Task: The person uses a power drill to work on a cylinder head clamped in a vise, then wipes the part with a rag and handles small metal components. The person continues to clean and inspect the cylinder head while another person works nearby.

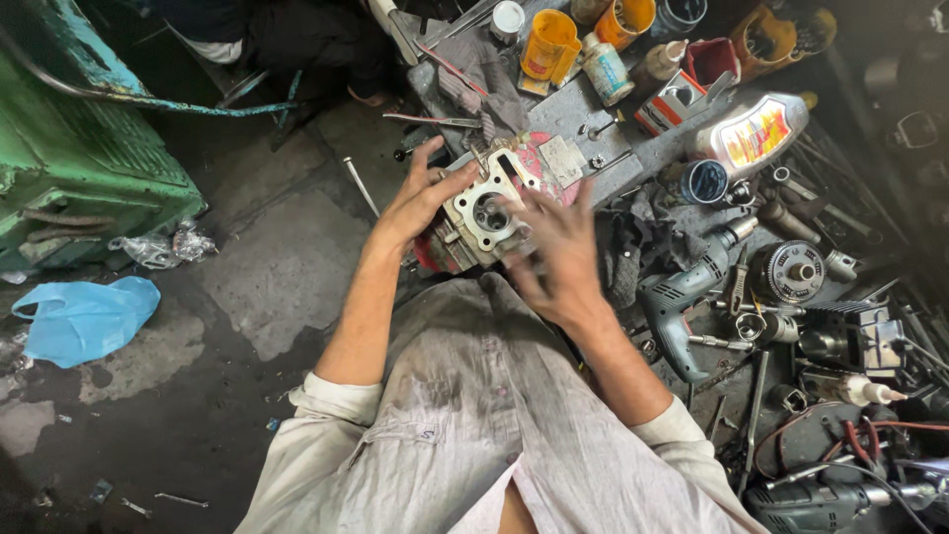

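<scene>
Grey cotton shirt (pixel 474 425) nearest; left hand (pixel 420 198) clamped on grey metal cylinder head (pixel 486 210); right hand (pixel 559 252) blurred, fingers spread apart, over it.

Centre: engine cylinder head (pixel 486 213) on the work surface, just ahead of the person's lap
Left hand (pixel 420 198): on the cylinder head's left side
Right hand (pixel 556 252): over its right side
Right: electric drill (pixel 682 292) just beside the right hand; round metal part (pixel 791 272) beyond it
Behind: oil bottle (pixel 756 129), cups (pixel 549 44)
Far left: plastic bag (pixel 84 316) on the floor
</scene>
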